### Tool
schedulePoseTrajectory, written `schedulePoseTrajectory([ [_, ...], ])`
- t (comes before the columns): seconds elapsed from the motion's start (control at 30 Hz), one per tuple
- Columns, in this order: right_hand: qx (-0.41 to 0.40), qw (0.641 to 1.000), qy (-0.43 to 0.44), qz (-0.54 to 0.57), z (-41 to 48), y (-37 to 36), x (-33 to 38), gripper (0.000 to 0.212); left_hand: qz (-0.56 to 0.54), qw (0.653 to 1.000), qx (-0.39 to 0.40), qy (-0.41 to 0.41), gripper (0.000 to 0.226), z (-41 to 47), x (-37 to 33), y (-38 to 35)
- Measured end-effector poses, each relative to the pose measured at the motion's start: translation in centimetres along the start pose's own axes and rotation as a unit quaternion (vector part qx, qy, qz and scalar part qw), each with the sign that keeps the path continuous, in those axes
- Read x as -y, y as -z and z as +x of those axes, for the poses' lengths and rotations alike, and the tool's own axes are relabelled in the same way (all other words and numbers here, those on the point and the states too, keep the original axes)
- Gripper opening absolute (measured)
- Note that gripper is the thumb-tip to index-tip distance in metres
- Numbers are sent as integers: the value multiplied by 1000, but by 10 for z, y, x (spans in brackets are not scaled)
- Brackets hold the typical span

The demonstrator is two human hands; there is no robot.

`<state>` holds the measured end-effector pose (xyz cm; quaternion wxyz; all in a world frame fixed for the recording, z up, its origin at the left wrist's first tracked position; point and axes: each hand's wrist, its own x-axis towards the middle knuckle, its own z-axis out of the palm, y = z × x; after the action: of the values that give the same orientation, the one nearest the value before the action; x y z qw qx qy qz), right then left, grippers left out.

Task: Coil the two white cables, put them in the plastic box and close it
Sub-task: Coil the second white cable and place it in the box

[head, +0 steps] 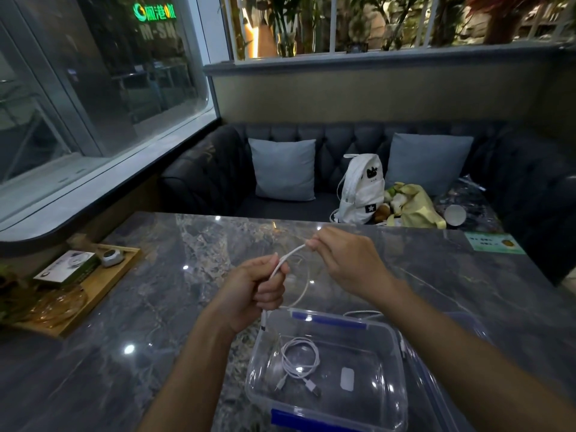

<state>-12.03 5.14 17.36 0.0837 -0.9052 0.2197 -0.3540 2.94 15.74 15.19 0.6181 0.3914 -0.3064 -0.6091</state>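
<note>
Two white cables in view: one already coiled (300, 358) into a loose round loop on the floor of the plastic box (393, 344), its two plugs lying toward the near side; the other, the second cable (288, 256), is stretched taut btwn both hands above the table, just beyond the box's far-left corner.

Left hand (254, 289) is curled into a fist w/ thumb & fingers clamped on the cord; below it a straight plug end hangs down to the box's far-left rim. Right hand (344, 258) is pinched tight on the cord's far end, knuckles up. From there the rest of the thin, smooth cord swings in a wide arc down over the tabletop & back toward the box's far edge.

Box is clear, rectangular w/ rounded corners, lid off, blue clip flaps on its far & near short sides; small pale rounded label inside on the right. Looks like the clear lid lies under or beside it on the right, can't tell which.

Table (149, 307) is glossy dark grey marble w/ pale veining & light glints. Far left: wooden tray (103, 286) w/ an amber glass dish & a small box. Beyond: tufted dark sofa, two grey-blue cushions, white backpack (361, 188)
</note>
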Motion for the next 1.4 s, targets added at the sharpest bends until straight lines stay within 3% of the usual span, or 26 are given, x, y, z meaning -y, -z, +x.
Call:
schedulePoseTrajectory([
  [0.17, 46, 987, -51, 147, 3, -2, -3, 18, -6, 999, 42, 34, 24, 0, 2, 3],
  [0.3, 146, 930, -125, 314, 3, -1, -8, 20, -34, 997, 69, 24, 25, 2, 2, 6],
  [0.4, 136, 895, -162, 394, 0, -3, -9, 20, -35, 995, 90, 17, 23, 5, 4, 5],
  [0.47, 122, 896, -159, 395, 1, -4, -10, 15, -26, 994, 102, 31, 20, 5, 2, 6],
  [0.53, 159, 905, -138, 370, 4, -3, -10, 13, 4, 993, 93, 78, 24, 7, -1, 8],
  [0.6, 219, 917, -107, 315, 6, -2, -10, 15, 69, 985, 79, 134, 41, 10, -6, 7],
  [0.7, 244, 921, -90, 289, 6, -2, -11, 18, 182, 970, 69, 148, 36, 15, -10, -1],
  [0.77, 216, 915, -107, 322, 6, -2, -13, 16, 175, 973, 72, 132, 31, 18, -10, -5],
  [0.87, 135, 904, -152, 376, 5, 1, -21, 9, 70, 993, 38, 82, 29, 20, -10, -2],
  [1.0, 63, 881, -225, 412, -2, 3, -42, 19, -37, 998, 12, 56, 34, 17, -15, 10],
  [1.17, -15, 928, -208, 310, -3, -5, -56, 16, -62, 993, 80, 66, 36, 14, -10, 13],
  [1.33, -45, 948, -184, 254, -4, -13, -60, 3, -94, 989, 103, 40, 26, 16, -10, 12],
  [1.4, -43, 941, -195, 274, -9, -15, -62, 10, -135, 986, 100, 14, 26, 16, -13, 14],
])
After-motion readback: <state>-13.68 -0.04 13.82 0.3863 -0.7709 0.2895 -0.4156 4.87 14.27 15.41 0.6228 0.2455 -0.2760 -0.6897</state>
